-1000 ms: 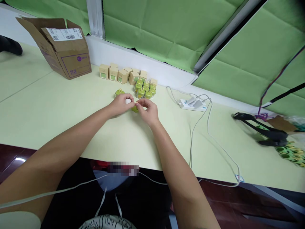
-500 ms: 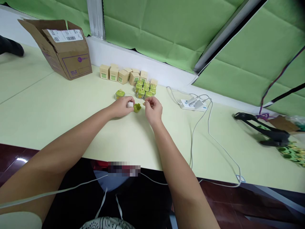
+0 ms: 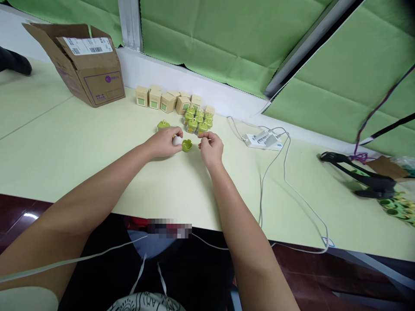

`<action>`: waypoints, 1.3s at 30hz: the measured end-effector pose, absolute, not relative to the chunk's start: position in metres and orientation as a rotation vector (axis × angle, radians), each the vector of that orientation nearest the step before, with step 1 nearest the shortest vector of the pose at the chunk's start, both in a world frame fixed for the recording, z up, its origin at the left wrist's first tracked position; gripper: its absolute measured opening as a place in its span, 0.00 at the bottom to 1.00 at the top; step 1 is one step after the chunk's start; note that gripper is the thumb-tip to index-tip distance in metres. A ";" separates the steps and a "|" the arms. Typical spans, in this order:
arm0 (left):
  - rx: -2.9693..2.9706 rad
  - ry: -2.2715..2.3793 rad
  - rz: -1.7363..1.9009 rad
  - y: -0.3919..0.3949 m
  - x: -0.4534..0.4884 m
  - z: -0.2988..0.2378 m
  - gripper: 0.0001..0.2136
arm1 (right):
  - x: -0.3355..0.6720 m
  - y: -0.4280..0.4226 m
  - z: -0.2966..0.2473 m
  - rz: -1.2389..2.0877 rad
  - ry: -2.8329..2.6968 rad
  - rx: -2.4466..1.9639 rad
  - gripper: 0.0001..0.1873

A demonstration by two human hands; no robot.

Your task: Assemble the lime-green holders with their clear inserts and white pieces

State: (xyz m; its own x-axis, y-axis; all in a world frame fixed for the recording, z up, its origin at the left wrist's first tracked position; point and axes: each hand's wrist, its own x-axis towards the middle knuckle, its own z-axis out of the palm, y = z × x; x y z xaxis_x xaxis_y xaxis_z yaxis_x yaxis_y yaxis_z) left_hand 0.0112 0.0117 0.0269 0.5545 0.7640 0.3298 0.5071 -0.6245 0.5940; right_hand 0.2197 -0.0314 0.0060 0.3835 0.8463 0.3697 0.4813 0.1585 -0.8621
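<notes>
Grip of the left hand [image 3: 164, 142] clamps a white piece [image 3: 177, 140]; right hand [image 3: 210, 149] pinches together, contents unclear. Green flower-shaped cap [image 3: 186, 146] lies between them on the tabletop [image 3: 97, 147], green jars [image 3: 196, 123] beyond.

1. We can read no words, brand or number anywhere at this size.
2. On the flap of the cardboard carton [image 3: 92, 71] we see a white shipping label [image 3: 87, 45] with a black barcode [image 3: 96, 50]; its small print is too tiny for us.
3. On the carton's side we find a round purple logo [image 3: 108, 79] above a purple-outlined panel [image 3: 103, 89]; neither gives us legible text.
4. Each small tan box [image 3: 142, 96] we can see front-on bears a green square [image 3: 141, 101], unlettered as far as we can tell.
5. We also see a small white tag [image 3: 327, 242] on the cable, unreadable.
</notes>
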 end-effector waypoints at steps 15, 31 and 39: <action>2.476 1.180 0.575 0.019 0.008 0.022 0.09 | 0.218 -0.033 0.002 0.427 -1.323 -1.515 0.11; 2.457 1.162 0.866 0.017 0.007 0.028 0.07 | 0.216 -0.032 0.002 0.467 -1.367 -1.503 0.09; 2.360 1.021 1.044 0.025 0.004 0.029 0.07 | 0.210 -0.032 -0.002 0.345 -1.588 -1.465 0.11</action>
